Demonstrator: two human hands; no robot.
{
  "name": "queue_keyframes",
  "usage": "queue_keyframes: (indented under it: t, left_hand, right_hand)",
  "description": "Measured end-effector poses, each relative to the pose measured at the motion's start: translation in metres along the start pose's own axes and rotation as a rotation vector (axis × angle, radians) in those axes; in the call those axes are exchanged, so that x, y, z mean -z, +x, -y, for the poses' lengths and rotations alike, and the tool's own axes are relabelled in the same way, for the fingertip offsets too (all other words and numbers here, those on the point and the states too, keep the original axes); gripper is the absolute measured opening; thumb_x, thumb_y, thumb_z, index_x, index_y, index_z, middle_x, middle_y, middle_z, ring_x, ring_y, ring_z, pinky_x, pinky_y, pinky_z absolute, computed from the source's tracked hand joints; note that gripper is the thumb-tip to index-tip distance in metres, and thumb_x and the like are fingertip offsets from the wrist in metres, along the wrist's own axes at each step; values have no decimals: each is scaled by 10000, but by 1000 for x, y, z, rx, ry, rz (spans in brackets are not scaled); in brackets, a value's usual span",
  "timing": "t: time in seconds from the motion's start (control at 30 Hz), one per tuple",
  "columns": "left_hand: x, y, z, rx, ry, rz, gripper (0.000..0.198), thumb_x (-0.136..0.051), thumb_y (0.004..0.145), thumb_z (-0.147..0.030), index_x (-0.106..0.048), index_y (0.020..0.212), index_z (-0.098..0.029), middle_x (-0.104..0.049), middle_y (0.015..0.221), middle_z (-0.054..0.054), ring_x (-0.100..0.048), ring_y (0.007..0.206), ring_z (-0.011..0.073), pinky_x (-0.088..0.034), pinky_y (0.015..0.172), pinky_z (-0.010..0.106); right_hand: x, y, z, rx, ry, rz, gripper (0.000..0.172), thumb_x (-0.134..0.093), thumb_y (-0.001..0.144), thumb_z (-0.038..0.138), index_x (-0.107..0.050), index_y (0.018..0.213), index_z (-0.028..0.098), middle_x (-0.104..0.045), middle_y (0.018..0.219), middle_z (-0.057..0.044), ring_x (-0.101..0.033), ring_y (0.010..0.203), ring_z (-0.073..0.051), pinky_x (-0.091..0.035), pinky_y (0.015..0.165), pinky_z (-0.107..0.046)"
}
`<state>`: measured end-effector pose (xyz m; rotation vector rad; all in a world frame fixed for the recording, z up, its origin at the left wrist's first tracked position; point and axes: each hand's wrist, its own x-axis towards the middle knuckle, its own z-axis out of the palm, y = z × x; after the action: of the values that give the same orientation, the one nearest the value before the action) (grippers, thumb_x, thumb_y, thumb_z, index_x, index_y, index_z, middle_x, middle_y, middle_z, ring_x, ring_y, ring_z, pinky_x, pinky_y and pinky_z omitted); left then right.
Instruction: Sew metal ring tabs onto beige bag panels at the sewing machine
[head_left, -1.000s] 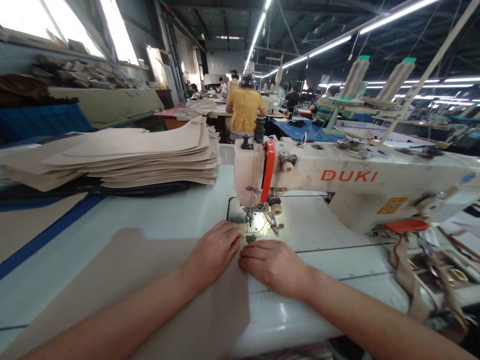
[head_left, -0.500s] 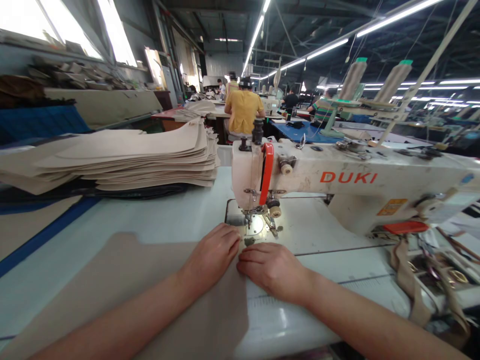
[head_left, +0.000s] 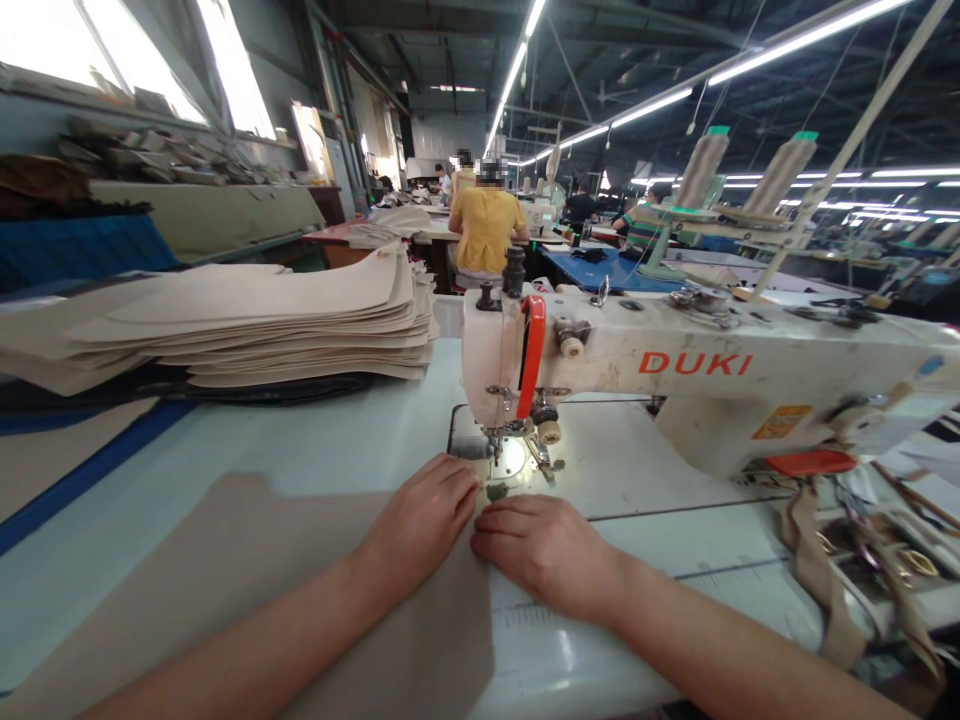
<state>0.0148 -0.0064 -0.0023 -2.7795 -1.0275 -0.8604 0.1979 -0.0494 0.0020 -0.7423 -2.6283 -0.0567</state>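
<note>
A large beige fabric panel lies flat on the pale table, under my forearms. Its right edge runs up toward the needle area of the white sewing machine. My left hand is closed at the panel's upper right corner, fingertips pinched on the edge just in front of the needle plate. Close beside it, my right hand has its fingers curled together on the same edge. The fingertips of both hands nearly meet, and the cloth between them is mostly hidden.
A thick stack of beige panels stands at the back left. On the right are beige straps and a tray with metal rings. Thread cones rise behind the machine. A person in a yellow shirt sits farther ahead.
The view has tilted up slightly, so the scene sits a little lower. Both hands and the panel keep nearly the same place before the needle.
</note>
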Motion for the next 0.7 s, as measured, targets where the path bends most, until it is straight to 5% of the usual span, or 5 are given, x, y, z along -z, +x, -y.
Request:
queue_keyframes:
  t: [0.7]
  left_hand:
    - [0,-1,2,-15,-32,45,238,-414,905,-112,-568,733,-169,-624,753,26,-553,742,174,-475,692,298]
  right_hand:
    - [0,2,1,2,12,-6,165,-463,932,142,-626,905,143,-676,939,-64,-603,927,-160,-496,859,-267]
